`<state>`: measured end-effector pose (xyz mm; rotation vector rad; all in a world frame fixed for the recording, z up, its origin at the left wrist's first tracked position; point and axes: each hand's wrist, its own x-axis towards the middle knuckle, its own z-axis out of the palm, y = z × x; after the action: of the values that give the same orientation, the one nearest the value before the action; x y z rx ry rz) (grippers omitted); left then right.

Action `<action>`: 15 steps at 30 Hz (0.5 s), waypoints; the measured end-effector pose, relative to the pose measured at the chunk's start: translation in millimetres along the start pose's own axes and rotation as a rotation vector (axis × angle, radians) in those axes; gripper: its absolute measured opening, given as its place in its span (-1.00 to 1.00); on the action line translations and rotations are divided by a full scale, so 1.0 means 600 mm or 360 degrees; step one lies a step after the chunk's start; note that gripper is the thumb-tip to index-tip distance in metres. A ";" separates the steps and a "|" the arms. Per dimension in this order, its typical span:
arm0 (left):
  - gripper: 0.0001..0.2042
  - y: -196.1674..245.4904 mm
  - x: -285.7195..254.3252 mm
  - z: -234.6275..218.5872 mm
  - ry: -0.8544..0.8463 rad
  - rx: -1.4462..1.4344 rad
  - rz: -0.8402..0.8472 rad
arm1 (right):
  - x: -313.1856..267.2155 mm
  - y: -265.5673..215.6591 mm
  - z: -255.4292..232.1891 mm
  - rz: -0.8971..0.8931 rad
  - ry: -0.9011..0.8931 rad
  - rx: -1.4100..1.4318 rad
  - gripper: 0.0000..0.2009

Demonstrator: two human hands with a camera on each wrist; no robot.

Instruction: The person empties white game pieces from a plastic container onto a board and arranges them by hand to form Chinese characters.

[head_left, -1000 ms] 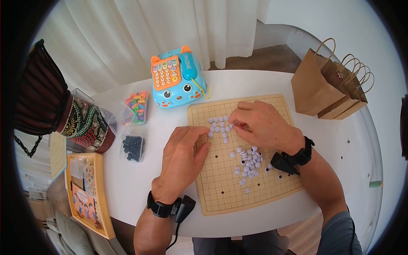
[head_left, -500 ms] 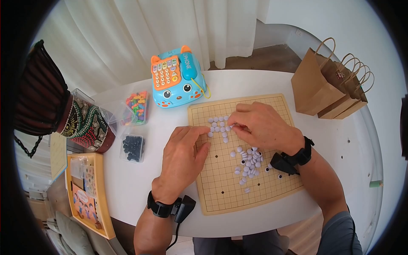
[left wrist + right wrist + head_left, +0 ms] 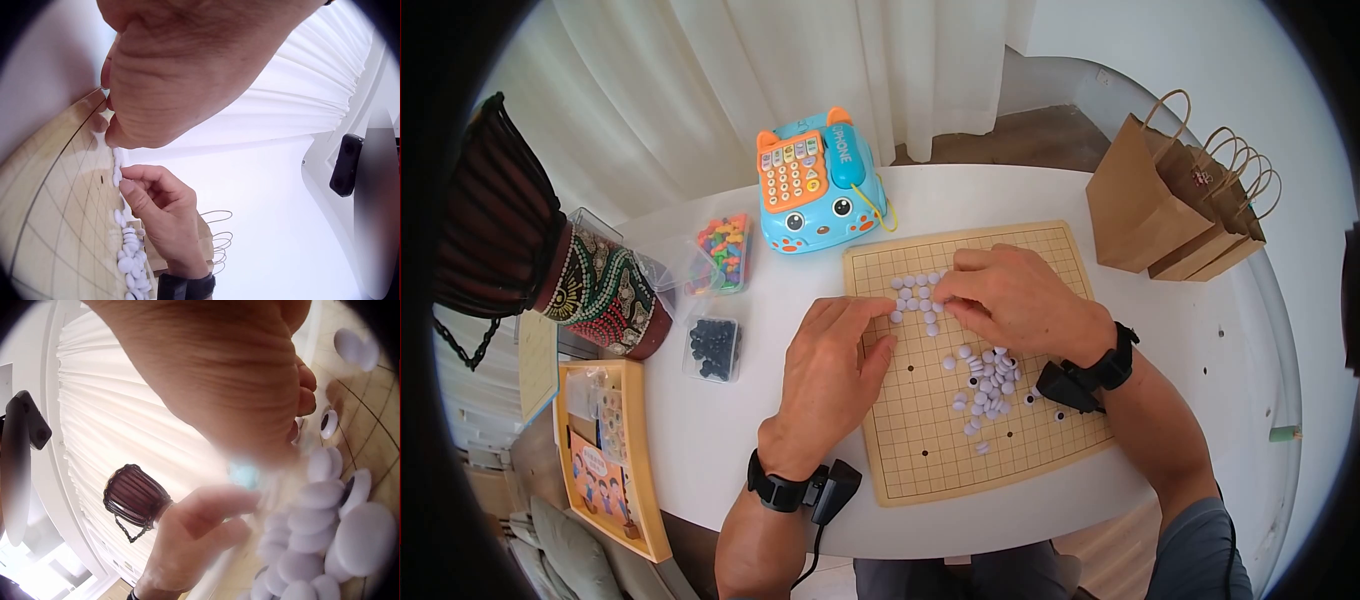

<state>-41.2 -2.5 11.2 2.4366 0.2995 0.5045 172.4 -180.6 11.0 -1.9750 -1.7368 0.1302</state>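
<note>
A wooden grid board (image 3: 945, 470) lies on the table. Near its top left, flat white pieces (image 3: 911, 304) form a close group. My left hand (image 3: 825, 360) rests beside that group's left edge, fingers relaxed, index fingertip by the edge pieces and thumb apart. At the group's right edge my right hand (image 3: 1020, 305) has thumb and index finger brought together at a white piece, mostly covered by the fingertips; the left wrist view shows these fingertips (image 3: 123, 179) close beside the pieces. Below the hands is a loose pile of white pieces (image 3: 990, 380), some with dark spots.
A blue toy phone (image 3: 825, 215) stands behind the board. To the left are a box of coloured pieces (image 3: 725, 255), a box of dark pieces (image 3: 712, 350), a drum (image 3: 605, 290) and a wooden tray (image 3: 650, 480). Paper bags (image 3: 1140, 200) stand at the right.
My right fingertips have moved slightly left and down, closer to the group's right edge. My left hand has stayed in place.
</note>
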 end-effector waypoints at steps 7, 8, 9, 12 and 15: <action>-0.66 -0.002 0.001 0.000 -0.0004 0.0011 0.0016 | 0.001 -0.003 -0.001 -0.0010 0.0004 -0.0005 -0.91; -0.66 -0.002 0.001 0.000 -0.0004 0.0011 0.0017 | 0.001 -0.004 -0.002 -0.0018 -0.0005 -0.0017 -0.91; -0.66 -0.001 0.001 0.000 -0.0005 0.0009 0.0013 | 0.002 -0.005 -0.002 -0.0017 -0.0004 -0.0017 -0.91; -0.66 -0.002 0.001 0.001 0.0001 0.0008 0.0018 | 0.002 -0.006 -0.003 -0.0025 -0.0028 -0.0011 -0.90; -0.66 -0.002 0.001 0.001 0.0004 0.0006 0.0015 | 0.002 -0.007 -0.004 -0.0016 -0.0047 -0.0006 -0.91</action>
<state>-40.6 -1.8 10.2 2.4424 0.2902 0.5113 169.9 -179.9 15.2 -1.9762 -1.7664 0.1539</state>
